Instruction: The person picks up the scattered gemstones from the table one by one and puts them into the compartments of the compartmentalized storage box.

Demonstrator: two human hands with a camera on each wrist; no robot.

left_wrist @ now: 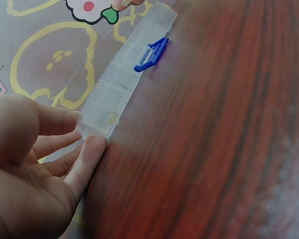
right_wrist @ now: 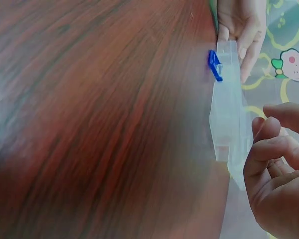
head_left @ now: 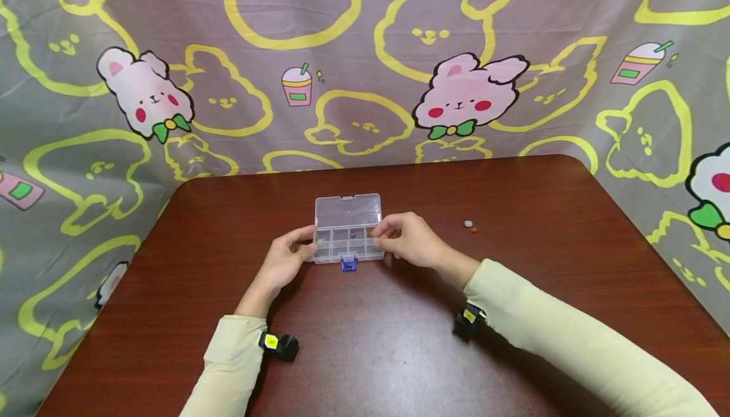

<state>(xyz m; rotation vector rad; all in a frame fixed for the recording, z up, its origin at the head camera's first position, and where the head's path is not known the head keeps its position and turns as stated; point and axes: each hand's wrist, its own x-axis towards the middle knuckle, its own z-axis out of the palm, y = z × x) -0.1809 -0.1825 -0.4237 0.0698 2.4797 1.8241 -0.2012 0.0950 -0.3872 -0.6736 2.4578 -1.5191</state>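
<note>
A clear plastic compartment box (head_left: 339,251) rests on the table with its lid (head_left: 348,211) raised at the back and a blue latch (head_left: 349,263) at the front. My left hand (head_left: 285,256) holds the left end, thumb at the front corner and fingers at the side and back. My right hand (head_left: 413,239) is bent over the right end, thumb and forefinger close together at the rear compartment. A small orange-yellow piece (head_left: 372,233) shows beside those fingertips; I cannot tell whether they pinch it. A yellowish piece (left_wrist: 112,117) lies in the left end, and a small dark one (head_left: 352,235) near the middle.
On the table (head_left: 365,341), right of the box, lie a small white round piece (head_left: 468,223) and a small brown-orange piece (head_left: 474,229). A patterned curtain (head_left: 365,87) hangs behind the table's far edge. Both sleeved wrists carry black camera units.
</note>
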